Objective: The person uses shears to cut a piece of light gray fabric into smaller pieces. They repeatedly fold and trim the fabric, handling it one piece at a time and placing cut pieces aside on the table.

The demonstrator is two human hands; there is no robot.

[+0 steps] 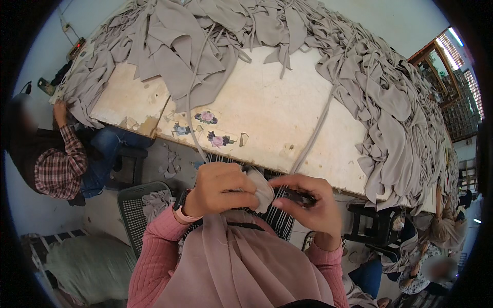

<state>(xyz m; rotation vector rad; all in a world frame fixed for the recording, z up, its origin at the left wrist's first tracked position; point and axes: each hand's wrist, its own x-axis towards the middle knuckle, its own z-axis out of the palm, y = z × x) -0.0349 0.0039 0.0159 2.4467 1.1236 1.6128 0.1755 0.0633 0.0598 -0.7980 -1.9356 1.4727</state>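
My left hand (221,190), fingers curled, grips a bunched piece of taupe fabric (261,187) over my lap. My right hand (308,203) is beside it, closed round a small dark tool (299,196), probably snippers, with its index fingertip at the fabric's edge. Long narrow taupe strips (318,131) run from around both hands across the table edge to the heap of matching cloth (185,61).
A worn pale table (267,102) spans ahead, flower stickers (215,138) near its front. A person (61,164) sits at left; others (421,272) work at right. A plastic basket (131,218), black stools (367,226) and a green sack (82,262) stand around me.
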